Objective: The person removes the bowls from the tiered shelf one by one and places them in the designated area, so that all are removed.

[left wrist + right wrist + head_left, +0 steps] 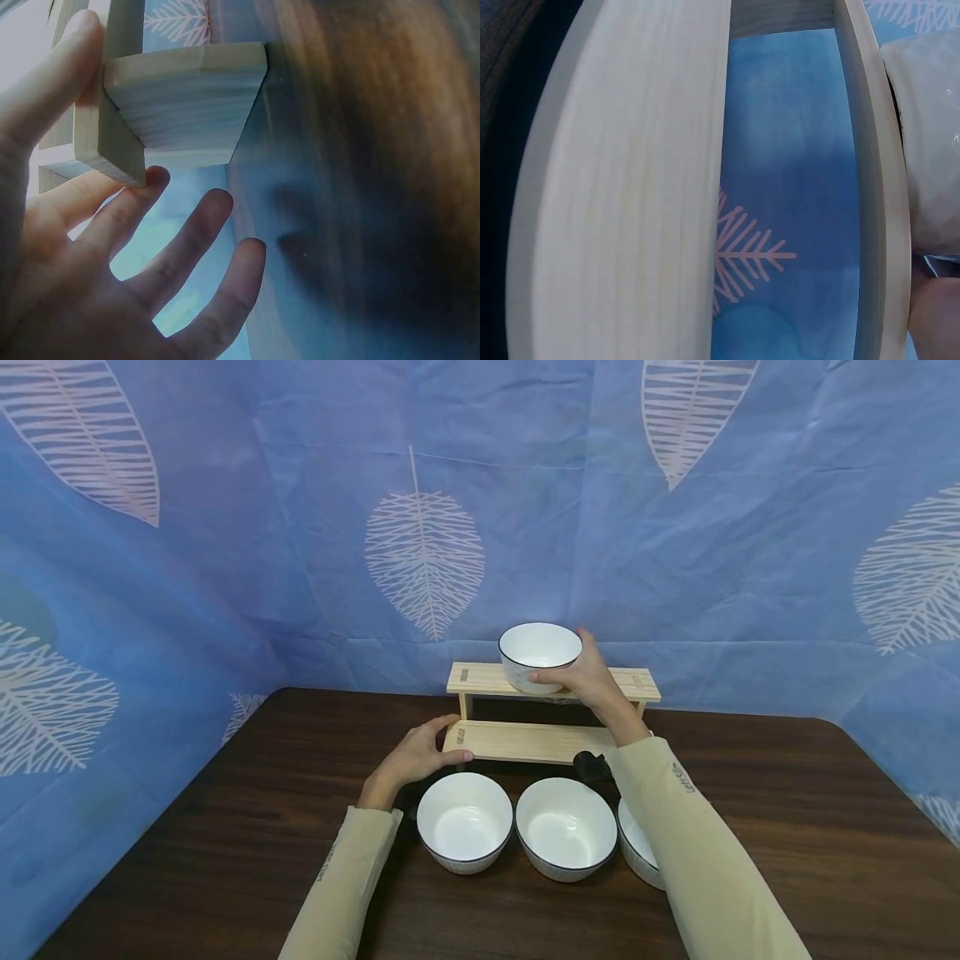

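My right hand [588,681] holds a white bowl [540,647] with a dark rim at its right side, thumb in front. The bowl overlaps the upper tier of a two-step wooden rack [495,678]; in the right wrist view, the bowl's side [934,150] lies against the edge of the upper board [881,187]. With its thumb and first fingers, my left hand [416,756] grips the left end of the rack's lower board [525,741]. In the left wrist view the other fingers [236,296] spread loose beside the rack's leg [187,97].
In front of the rack stand three more white bowls in a row: a left one [465,818], a middle one [566,827] and a right one [637,847] partly behind my right sleeve. The dark wooden table [225,827] meets a blue leaf-patterned cloth [315,568] at the back.
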Motion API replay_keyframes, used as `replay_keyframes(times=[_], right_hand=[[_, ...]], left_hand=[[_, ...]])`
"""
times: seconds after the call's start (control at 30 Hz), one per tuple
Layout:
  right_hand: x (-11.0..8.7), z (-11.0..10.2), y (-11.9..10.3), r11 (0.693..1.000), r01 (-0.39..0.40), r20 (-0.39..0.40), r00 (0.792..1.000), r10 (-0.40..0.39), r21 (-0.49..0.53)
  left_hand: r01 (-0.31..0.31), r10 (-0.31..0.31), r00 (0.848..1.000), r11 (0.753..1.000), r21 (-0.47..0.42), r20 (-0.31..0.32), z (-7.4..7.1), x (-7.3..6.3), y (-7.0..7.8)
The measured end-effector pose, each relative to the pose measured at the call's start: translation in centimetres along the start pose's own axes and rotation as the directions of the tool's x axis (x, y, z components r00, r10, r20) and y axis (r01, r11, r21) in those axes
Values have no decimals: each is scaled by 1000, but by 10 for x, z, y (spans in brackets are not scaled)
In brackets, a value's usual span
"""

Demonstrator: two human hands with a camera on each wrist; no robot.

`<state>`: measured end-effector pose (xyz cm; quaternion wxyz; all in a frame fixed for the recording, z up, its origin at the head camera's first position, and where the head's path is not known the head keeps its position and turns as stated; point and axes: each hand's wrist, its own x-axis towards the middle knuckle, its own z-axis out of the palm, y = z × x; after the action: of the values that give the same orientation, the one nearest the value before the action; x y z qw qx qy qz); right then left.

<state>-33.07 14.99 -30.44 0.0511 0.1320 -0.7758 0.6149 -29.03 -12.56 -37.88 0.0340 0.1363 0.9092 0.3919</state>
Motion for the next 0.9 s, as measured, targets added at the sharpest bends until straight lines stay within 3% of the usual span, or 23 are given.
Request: replay_keyframes(times=[0.43,0.6,0.9], right_hand=[[-9,-9,-14,999,37,-2,999,-37,-16],[-12,-16,-28,994,100,-57,993,-102,-37],[-24,-30,-44,989,117,-129,983,-128,-91]], left_hand=[[-20,20,1000,1000,14,0,2,-1,0],[-27,27,1000,1000,15,-7,1,-1,1],[-27,27,1000,1000,13,-7,0,-1,1]])
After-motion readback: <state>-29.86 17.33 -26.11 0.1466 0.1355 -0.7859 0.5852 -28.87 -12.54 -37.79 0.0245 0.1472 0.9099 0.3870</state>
